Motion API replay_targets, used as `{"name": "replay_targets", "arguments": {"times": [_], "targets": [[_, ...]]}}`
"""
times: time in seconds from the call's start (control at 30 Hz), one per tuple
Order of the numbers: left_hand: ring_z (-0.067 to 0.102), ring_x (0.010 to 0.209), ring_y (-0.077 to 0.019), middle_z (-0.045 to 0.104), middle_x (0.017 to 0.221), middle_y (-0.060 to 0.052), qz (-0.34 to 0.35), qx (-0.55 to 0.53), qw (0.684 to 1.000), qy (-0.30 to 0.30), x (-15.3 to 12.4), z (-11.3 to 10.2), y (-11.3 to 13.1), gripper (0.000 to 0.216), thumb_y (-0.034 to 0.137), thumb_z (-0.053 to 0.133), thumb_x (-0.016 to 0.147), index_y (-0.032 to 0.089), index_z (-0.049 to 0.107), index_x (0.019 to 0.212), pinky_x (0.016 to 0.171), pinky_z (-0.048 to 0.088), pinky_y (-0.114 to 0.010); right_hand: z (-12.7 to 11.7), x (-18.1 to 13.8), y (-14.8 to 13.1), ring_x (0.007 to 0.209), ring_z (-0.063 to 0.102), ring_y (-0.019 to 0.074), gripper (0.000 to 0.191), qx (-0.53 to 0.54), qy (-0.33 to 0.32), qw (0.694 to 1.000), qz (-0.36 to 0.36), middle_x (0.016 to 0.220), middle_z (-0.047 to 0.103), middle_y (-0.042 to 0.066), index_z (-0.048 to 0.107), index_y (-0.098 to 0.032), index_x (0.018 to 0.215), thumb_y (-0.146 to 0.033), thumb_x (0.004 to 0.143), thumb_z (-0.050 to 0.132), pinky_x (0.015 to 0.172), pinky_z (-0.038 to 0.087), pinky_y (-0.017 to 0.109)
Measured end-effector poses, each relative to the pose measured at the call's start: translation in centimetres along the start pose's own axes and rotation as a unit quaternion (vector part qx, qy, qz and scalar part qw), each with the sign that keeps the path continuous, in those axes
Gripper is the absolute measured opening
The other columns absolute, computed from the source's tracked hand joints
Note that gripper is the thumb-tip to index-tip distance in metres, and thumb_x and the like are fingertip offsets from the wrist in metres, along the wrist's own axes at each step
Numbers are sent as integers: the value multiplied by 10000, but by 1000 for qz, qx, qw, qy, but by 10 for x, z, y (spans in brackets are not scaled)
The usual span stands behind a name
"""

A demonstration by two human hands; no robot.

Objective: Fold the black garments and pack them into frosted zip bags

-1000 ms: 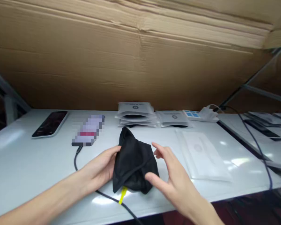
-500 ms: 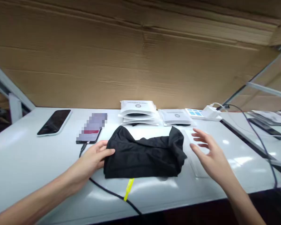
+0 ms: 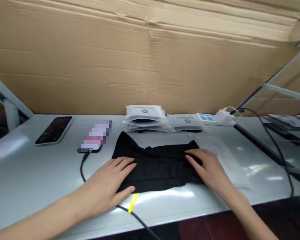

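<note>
Shows black cloth (image 3: 157,166) spread flat at centre of desk (image 3: 27,173), towards near edge. Shows left hand (image 3: 112,180) and right hand (image 3: 207,168) released, palms down, resting on its left and right ends.

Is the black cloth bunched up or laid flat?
Laid flat: the black cloth lies low and wide, left hand and right hand resting on its ends.

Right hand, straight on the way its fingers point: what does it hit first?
The right hand lies flat on the black cloth, so more cloth comes first; past its far edge, probably the stack of white packets, though depth is unclear.
</note>
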State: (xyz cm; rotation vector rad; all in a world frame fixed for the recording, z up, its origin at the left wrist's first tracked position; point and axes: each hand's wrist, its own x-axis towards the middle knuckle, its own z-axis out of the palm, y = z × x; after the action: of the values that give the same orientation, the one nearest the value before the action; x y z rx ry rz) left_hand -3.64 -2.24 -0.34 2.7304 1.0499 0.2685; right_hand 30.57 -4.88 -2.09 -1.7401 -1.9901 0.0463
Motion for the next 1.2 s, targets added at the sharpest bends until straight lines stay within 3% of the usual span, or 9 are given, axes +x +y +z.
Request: {"name": "replay_targets", "arguments": {"times": [0.17,0.33,0.5,0.6,0.67,0.8,0.93,1.03,1.2], "targets": [[578,1195,-289,610,1333,-90,-2,34,999,-5,1,2,-9,456,440,549,897,216,586,1292,1003,483,-412,-15,-6,34,972,675,320,292,-47,-13,998,29,1035,745,101,710,-217,1010,-384,909,493,879,499,504],[663,915,-240,698,1038,-81,-14,42,999,-13,15,-15,-15,313,395,430,960,207,657,1062,781,537,-350,-21,2,34,1019,652,319,320,-53,-4,999,-3,1074,729,112,682,-208,1097,-392,890,521,904,488,511],[504,1245,-297,585,1326,-115,35,98,994,40,56,-22,-45,378,275,521,900,191,563,1267,1021,436,-427,-16,22,29,1265,493,340,322,-63,-74,992,-81,1301,617,109,669,-238,1138,-288,830,586,1025,402,548],[482,1270,-319,671,1167,-106,48,92,994,-16,73,-24,-66,216,274,557,871,194,669,1037,1021,424,-443,-17,29,28,1168,546,323,169,-50,-92,992,-76,1137,653,113,691,-234,942,-245,827,568,976,439,522],[545,1183,-303,696,1056,-90,46,65,996,-26,76,-29,-73,190,301,523,889,200,679,927,967,448,-419,-22,30,26,1084,578,298,124,-25,-83,994,-68,1044,646,105,663,-236,860,-248,844,540,937,461,491],[625,838,-221,693,893,-46,-28,-68,997,-11,73,-46,-75,309,437,450,920,201,649,897,768,477,-321,-39,35,18,1201,529,294,153,57,-85,994,-47,1178,623,99,592,-240,812,-339,889,504,996,425,468],[599,693,-193,672,751,-15,-121,-150,981,28,74,-52,-88,410,572,457,876,206,642,867,638,459,-280,-42,60,20,995,638,246,208,101,-94,990,9,1014,689,61,564,-239,877,-402,932,446,869,498,391],[607,718,-209,672,769,-27,-160,-144,973,83,78,-46,-100,402,581,499,825,207,636,869,667,467,-302,-28,87,28,801,654,220,149,92,-68,993,24,836,693,44,572,-223,841,-345,888,500,744,518,346],[601,835,-229,668,916,-48,-164,-57,966,193,63,-32,-76,319,496,465,867,219,615,923,747,464,-338,-10,93,22,874,653,251,88,73,-12,997,32,922,706,78,626,-206,861,-261,812,578,800,504,381]]}}
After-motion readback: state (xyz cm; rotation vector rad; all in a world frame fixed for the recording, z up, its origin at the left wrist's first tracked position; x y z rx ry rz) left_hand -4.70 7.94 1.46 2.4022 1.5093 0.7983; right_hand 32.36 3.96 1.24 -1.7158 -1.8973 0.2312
